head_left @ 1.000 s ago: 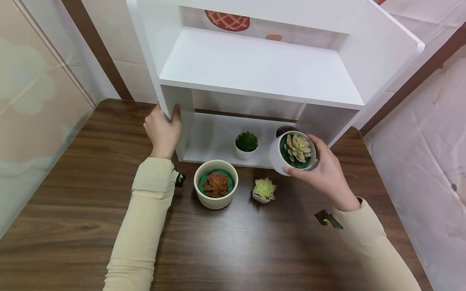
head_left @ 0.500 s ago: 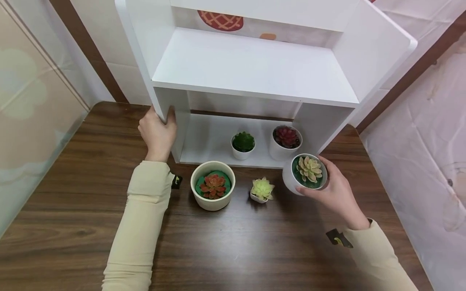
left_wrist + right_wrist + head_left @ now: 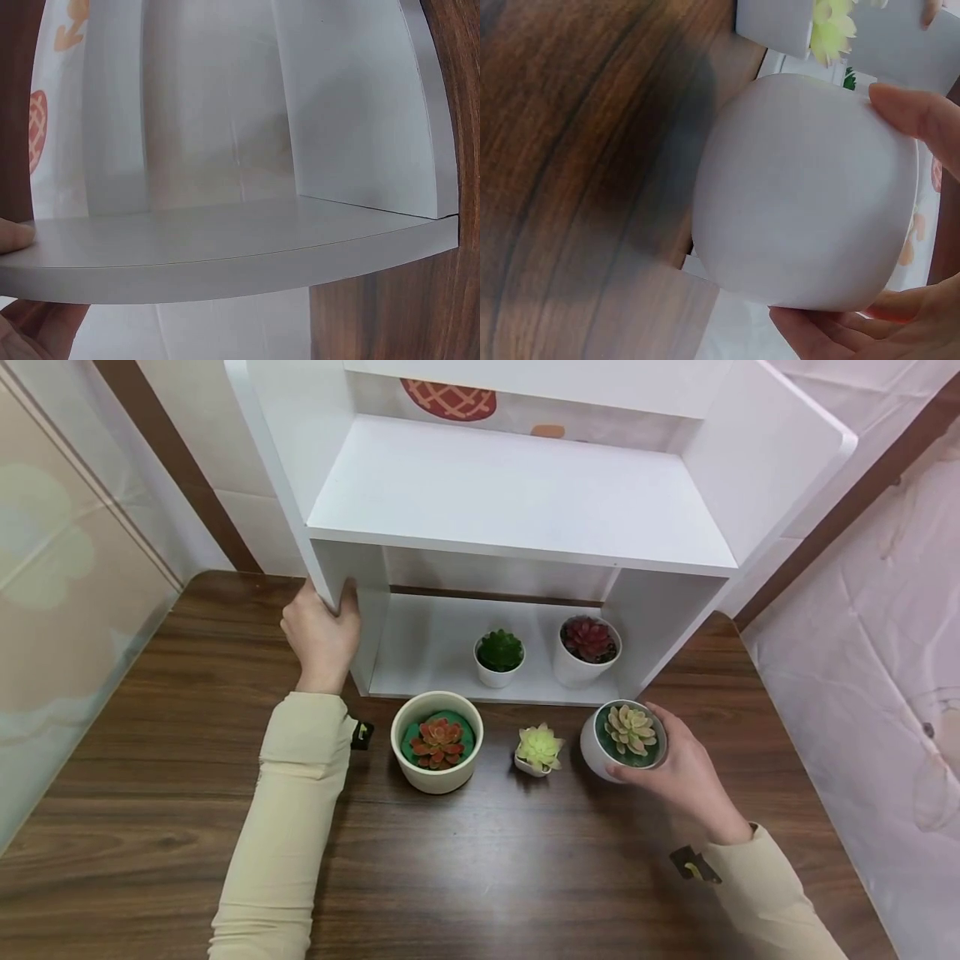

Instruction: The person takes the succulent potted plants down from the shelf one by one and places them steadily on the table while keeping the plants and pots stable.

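A round white pot point(image 3: 597, 752) with a pale green succulent point(image 3: 631, 729) is gripped by my right hand point(image 3: 686, 772), thumb and fingers on opposite sides. In the right wrist view the pot's smooth side point(image 3: 802, 195) fills the middle, close over the table. My left hand point(image 3: 322, 635) grips the left side panel of the white shelf point(image 3: 517, 493); the left wrist view shows thumb and fingers on either face of that panel point(image 3: 210, 270). Between the hands stand a cream pot point(image 3: 405, 767) with a red succulent and a small yellow-green succulent point(image 3: 539, 747).
Inside the shelf's lower level sit a small white pot point(image 3: 497, 677) with a green succulent and a larger white pot point(image 3: 576, 668) with a dark red one. The brown wooden table point(image 3: 465, 877) lies in front. Patterned cloth point(image 3: 877, 610) hangs around it.
The white pot in my right hand has come away from the shelf front and down toward the table, uncovering the dark red succulent. My left hand keeps its grip on the panel.
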### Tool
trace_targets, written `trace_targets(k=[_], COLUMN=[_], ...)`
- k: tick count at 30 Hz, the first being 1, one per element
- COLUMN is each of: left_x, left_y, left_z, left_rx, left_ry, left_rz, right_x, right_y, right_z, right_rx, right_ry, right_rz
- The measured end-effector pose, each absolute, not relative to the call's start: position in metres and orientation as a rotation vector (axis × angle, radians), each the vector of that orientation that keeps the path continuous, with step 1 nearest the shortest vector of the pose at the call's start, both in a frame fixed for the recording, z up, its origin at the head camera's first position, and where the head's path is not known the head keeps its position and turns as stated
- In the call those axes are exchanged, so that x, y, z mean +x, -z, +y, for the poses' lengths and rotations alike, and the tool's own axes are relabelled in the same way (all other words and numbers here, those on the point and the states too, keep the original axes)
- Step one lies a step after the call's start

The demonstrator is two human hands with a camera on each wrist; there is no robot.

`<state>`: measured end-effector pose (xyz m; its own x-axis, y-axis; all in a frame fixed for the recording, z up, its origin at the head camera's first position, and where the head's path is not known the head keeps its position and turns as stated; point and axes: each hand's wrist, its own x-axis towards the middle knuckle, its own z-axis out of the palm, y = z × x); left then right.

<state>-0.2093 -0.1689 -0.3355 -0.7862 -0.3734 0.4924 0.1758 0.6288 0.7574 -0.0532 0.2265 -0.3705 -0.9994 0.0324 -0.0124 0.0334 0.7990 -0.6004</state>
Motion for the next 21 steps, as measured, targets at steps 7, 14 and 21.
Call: trace_targets(k=[7, 14, 21], left_x=[-0.209, -0.209, -0.21], left_y=[0.335, 0.335, 0.336], left_z=[-0.169, -0.17, -0.17], left_rx=[0.148, 0.152, 0.142], left_ry=[1.116, 1.103, 1.095], left_rz=[-2.207, -2.212, -2.212], right_x=[-0.053, -0.055, -0.057], right_y=[0.376, 0.382, 0.387], right_z=[0.226, 0.224, 0.224], right_rx=[0.045, 0.036, 0.03], right_ry=[0.974, 0.974, 1.002], right_rz=[2.98, 2.962, 2.95])
